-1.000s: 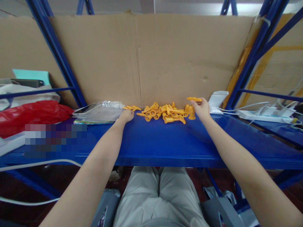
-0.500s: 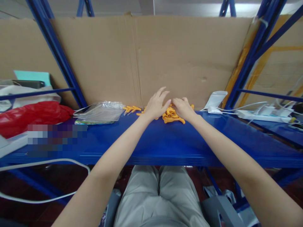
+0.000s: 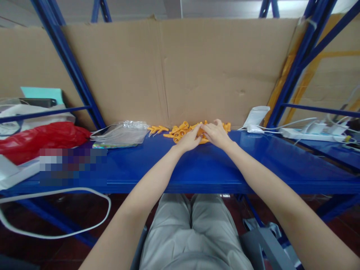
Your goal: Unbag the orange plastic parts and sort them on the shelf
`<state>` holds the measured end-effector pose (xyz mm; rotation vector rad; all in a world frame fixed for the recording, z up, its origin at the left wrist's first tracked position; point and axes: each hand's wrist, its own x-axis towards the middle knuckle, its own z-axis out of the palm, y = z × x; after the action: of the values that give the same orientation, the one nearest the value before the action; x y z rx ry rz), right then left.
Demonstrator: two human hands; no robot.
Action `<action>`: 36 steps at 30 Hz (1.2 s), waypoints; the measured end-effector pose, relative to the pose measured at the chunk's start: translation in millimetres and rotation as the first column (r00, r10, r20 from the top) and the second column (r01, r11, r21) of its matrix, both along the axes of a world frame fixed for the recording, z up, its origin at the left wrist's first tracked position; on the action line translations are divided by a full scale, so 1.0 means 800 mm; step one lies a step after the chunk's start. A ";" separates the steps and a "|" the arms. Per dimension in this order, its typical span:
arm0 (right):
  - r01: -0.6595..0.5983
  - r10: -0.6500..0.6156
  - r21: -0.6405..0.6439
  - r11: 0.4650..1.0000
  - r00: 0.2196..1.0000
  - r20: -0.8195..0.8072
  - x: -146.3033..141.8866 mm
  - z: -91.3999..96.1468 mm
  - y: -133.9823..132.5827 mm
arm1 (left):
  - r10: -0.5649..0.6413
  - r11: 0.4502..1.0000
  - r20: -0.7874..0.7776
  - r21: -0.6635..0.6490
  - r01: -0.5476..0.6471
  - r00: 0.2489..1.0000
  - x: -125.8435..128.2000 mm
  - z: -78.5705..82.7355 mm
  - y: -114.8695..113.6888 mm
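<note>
A pile of small orange plastic parts lies at the back of a blue metal shelf, against a cardboard sheet. Both my hands meet over the right half of the pile. My left hand has its fingers curled down onto the parts. My right hand is curled beside it, fingertips touching the left hand's, and an orange part shows beneath them. A few separate orange parts lie to the left of the pile.
Clear plastic bags lie left of the pile, a red bag farther left. A white pouch, white cables and a power strip sit at the right. Blue rack posts stand on both sides. My legs are below the shelf.
My hands came in from the pile's two ends and met over its middle. The left hand's fingers, raised and spread half a second ago, have curled down onto the parts.
</note>
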<state>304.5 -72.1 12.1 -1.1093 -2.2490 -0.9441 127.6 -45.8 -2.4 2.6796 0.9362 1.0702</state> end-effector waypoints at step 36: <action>-0.583 0.043 -0.217 0.783 0.400 -0.916 0.025 -0.011 0.042 | 0.300 0.951 0.305 -0.025 -0.307 0.904 -0.018 0.010 0.003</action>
<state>324.4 -38.8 3.2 -0.9298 -1.6529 0.4579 113.4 -43.6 5.9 2.3317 1.3077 1.5119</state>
